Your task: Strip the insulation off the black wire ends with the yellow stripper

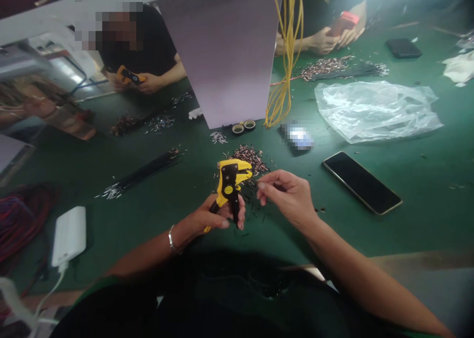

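Observation:
A yellow and black wire stripper (pixel 228 187) is held upright in my left hand (pixel 222 214), its handles between my fingers and thumb. Its jaws point right, toward my right hand (pixel 287 194), which is closed in a pinch just beside them. Whatever that pinch holds is too small to make out. Behind the stripper lies a pile of short wire pieces (pixel 252 155), dark with coppery ends, partly hidden by the tool. To the left, a bundle of black wires (pixel 144 172) with bare silvery ends rests on the green table (pixel 207 150).
A phone (pixel 362 182) and a clear plastic bag (pixel 377 110) lie right. Yellow wires (pixel 291 46) hang beside an upright panel (pixel 225 51); two small rolls (pixel 243 126) sit below. A white power bank (pixel 69 235) is left. Co-workers' hands (pixel 146 82) work across the table.

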Motion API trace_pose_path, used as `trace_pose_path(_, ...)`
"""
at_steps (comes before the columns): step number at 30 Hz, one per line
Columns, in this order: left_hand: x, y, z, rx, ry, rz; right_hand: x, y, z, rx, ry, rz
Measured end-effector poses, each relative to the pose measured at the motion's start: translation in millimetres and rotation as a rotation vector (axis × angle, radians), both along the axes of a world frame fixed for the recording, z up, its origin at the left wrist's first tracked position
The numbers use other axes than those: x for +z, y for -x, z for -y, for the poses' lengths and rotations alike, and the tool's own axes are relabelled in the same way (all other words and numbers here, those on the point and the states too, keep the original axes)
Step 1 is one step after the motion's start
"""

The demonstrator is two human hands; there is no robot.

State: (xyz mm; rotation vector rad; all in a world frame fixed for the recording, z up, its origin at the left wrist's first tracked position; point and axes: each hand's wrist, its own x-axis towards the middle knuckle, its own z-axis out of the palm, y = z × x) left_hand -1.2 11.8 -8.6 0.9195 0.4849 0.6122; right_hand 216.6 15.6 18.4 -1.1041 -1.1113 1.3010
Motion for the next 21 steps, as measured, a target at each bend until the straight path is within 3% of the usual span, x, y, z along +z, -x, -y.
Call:
trace_pose_path(8,8.4,-0.2,1.2,0.005,-0.059,-0.072,-0.3,1.0,0.4,-0.045,-0.026,0.035)
trace_pose_path(14,4.8,0.7,0.7,-0.032,-0.085,-0.095,-1.1,1.5,1.2,-0.07,-0.05,0.07)
trace_pose_path(21,-0.6,1.2,-2.3,-0.067,-0.031,-0.011,4.7,-4.2,-1.5,0.012,0.005,-0.05)
